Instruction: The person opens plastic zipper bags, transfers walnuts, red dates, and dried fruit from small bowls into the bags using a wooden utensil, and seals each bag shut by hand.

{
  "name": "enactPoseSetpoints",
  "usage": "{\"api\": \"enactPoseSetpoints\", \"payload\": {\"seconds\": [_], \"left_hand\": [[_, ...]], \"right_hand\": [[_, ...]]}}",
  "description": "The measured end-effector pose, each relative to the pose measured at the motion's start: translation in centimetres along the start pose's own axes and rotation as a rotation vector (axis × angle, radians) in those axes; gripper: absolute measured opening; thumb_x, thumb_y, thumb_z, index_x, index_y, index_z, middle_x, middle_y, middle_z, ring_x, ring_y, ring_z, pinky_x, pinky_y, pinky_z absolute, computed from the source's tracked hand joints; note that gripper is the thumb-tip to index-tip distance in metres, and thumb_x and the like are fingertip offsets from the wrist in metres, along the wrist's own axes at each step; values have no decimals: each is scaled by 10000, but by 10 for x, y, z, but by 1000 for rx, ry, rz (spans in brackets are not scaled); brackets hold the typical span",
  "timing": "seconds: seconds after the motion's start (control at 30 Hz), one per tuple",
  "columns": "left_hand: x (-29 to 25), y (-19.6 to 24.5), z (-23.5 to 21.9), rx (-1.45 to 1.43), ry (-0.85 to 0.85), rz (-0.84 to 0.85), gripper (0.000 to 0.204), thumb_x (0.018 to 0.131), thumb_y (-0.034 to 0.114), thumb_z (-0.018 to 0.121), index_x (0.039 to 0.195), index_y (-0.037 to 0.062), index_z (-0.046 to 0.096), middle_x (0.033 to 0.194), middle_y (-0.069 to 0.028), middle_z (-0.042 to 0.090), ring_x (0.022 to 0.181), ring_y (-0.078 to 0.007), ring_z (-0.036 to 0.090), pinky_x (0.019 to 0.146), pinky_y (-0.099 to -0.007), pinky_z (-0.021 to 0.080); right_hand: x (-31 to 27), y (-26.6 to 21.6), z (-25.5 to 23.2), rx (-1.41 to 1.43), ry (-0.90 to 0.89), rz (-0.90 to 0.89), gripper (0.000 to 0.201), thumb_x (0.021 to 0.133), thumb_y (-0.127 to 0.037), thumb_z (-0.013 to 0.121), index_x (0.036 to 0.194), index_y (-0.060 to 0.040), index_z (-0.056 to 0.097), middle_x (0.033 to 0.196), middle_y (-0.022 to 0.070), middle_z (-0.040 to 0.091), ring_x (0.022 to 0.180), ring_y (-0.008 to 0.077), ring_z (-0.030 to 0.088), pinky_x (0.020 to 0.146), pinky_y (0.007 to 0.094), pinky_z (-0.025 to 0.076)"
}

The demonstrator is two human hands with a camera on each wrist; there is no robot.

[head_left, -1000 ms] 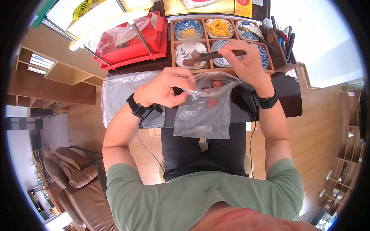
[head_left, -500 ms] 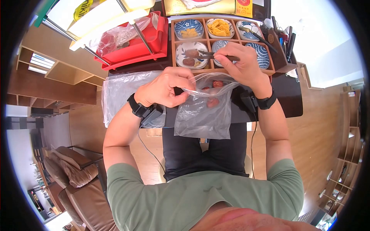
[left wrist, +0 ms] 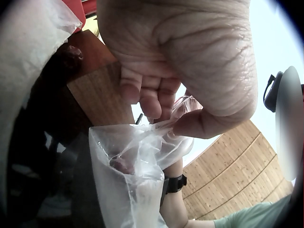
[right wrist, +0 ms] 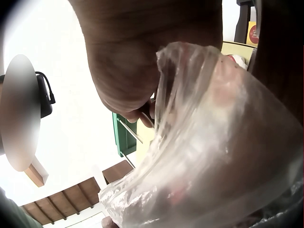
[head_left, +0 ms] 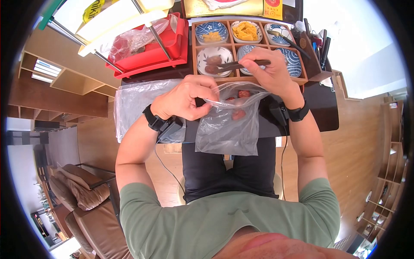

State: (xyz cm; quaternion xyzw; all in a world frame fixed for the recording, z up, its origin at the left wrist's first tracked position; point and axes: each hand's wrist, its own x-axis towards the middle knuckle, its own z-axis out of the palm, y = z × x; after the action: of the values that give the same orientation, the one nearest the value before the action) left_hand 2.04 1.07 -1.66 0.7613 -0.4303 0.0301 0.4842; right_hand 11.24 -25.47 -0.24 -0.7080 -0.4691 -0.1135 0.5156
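My left hand pinches the rim of a clear plastic bag between thumb and fingers. Inside the bag lie several dark red dried fruits that look like dates. My right hand grips dark tongs over the wooden divided box, just beyond the bag's mouth. The tong tips reach into a white leaf-patterned dish, right at the lower of two brownish dates. In the left wrist view a date shows through the bag; in the right wrist view the bag covers much of the scene.
The divided box holds several patterned dishes, one with yellow pieces. Flat clear bags lie at the table's left, below a red tray on a rack. A pen holder stands right of the box.
The tong tips have moved within the white dish, from its right side down toward the lower date. My left hand and the bag stay almost still.
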Motion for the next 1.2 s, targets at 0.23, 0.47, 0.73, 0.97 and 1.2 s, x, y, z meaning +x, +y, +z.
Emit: {"api": "enactPoseSetpoints", "payload": {"seconds": [0.23,0.47,0.73,0.97,1.2], "left_hand": [[-1,-1,-1,15,-5,4,189,724,-51,655,875,28,737,890,-97,693,791,-261,669,687,-350,527],[-1,0,0,-2,-4,-1,175,722,-30,653,875,26,716,890,-106,684,786,-307,670,667,-374,522],[0,-2,-1,0,-12,5,192,723,-59,653,875,26,733,884,-97,688,782,-262,660,677,-347,520],[0,-3,0,16,-8,16,202,715,-52,651,882,26,732,888,-103,687,791,-276,664,686,-360,525],[1,-2,-1,11,-16,11,175,731,-47,654,879,26,713,891,-102,678,801,-292,659,684,-361,524]], "right_hand": [[2,0,1,-24,-49,30,83,929,-61,733,969,11,742,846,98,735,713,166,674,639,275,524],[2,-1,1,29,-66,35,72,926,-50,730,965,7,748,867,99,734,744,167,700,673,269,536],[2,3,2,-16,-92,-32,72,928,-69,733,980,-31,763,874,80,738,780,206,700,670,305,523],[1,4,3,-10,-113,-4,99,960,-105,721,973,-13,754,853,99,720,759,240,650,677,321,501],[-1,4,4,14,-52,-33,87,954,-83,717,968,-4,749,830,103,706,741,239,639,674,322,493]]}}
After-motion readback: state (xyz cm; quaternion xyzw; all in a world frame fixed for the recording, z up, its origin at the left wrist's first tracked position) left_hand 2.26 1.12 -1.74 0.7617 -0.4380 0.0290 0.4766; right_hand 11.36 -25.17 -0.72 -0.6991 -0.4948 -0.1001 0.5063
